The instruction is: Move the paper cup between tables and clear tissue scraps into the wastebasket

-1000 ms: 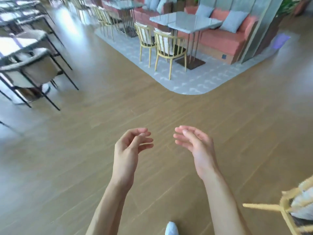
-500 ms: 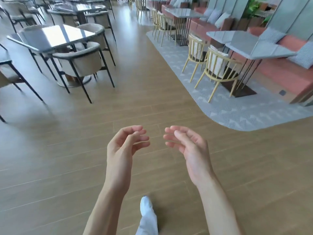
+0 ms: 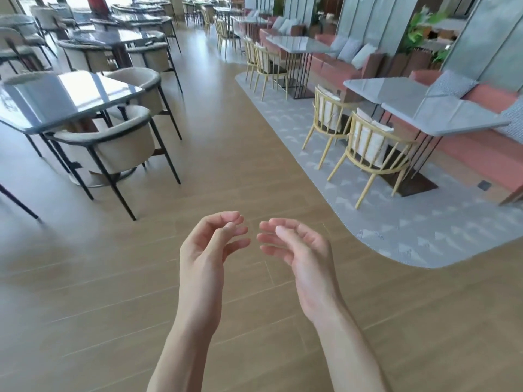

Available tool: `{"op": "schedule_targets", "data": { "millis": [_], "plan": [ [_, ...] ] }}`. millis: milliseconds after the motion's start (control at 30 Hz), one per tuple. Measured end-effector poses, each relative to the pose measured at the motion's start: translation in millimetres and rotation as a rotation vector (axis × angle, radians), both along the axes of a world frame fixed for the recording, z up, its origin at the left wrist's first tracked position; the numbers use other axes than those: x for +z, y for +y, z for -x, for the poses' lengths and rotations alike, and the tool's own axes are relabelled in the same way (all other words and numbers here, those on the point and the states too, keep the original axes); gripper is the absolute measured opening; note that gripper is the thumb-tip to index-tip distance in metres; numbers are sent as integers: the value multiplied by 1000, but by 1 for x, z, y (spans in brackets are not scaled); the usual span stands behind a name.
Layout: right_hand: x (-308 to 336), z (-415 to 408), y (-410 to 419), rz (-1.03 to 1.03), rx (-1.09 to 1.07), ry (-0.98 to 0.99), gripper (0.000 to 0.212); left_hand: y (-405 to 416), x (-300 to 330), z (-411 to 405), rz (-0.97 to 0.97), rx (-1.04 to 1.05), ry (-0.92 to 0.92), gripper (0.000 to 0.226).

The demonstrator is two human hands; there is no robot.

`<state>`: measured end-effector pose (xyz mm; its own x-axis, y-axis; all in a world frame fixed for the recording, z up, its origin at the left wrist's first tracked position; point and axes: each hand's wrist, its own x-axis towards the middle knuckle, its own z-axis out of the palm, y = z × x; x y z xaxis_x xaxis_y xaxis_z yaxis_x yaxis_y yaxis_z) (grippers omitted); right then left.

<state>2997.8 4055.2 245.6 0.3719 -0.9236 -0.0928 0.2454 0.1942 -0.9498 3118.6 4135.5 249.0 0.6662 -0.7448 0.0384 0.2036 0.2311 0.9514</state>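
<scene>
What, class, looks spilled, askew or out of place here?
Nothing stands out. Both hands, left and right, hang empty over the wood floor; chairs sit tucked at their tables. No cup, tissue scraps or wastebasket are in view.

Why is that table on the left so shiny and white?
In the head view, bright window light bounces off the glossy table as glare; the floor at the left edge looks smeared and blurry, while both hands look sharp.
</scene>
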Motion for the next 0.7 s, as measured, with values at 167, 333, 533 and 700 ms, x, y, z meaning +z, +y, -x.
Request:
{"op": "schedule_targets", "data": {
  "millis": [167,333,533,700],
  "plan": [
    [-11,-70,-103,40,-12,-37,20,-92,-17,-61,-42,39,5,27],
    [-20,-152,-226,52,23,-56,19,-216,-22,-140,-25,77,-51,19],
    [-1,-244,-371,72,59,-56,19,-346,2,-235,8,140,-103,18],
    [0,-319,-460,82,128,-38,20,-428,-4,-309,10,223,-63,19]
  ]
}}
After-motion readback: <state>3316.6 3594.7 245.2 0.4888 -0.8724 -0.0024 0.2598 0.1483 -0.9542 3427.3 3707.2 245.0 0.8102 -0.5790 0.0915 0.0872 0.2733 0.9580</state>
